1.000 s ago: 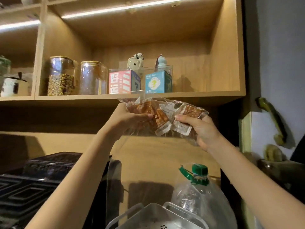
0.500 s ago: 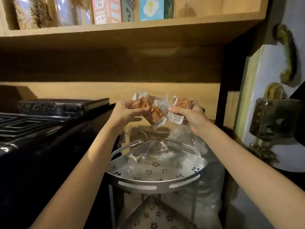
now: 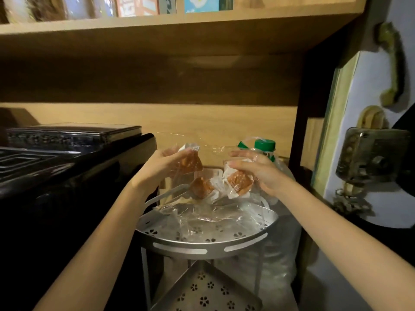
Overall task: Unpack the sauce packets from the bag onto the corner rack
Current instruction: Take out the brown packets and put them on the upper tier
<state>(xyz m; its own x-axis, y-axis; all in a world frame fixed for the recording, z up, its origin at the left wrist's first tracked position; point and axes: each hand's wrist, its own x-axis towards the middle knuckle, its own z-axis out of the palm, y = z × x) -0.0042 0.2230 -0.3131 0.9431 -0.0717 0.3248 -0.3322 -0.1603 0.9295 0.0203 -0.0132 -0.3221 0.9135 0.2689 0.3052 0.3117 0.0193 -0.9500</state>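
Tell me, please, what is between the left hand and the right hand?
In the head view, a sauce packet hangs inside the clear bag between the left hand and the right hand, above the corner rack.

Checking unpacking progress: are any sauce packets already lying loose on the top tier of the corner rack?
No: the corner rack carries only the clear bag, whose mouth both hands hold up with the sauce packets inside.

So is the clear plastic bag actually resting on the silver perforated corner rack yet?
Touching. The head view shows the clear plastic bag crumpled down onto the top tray of the silver perforated corner rack, while both hands hold its upper part.
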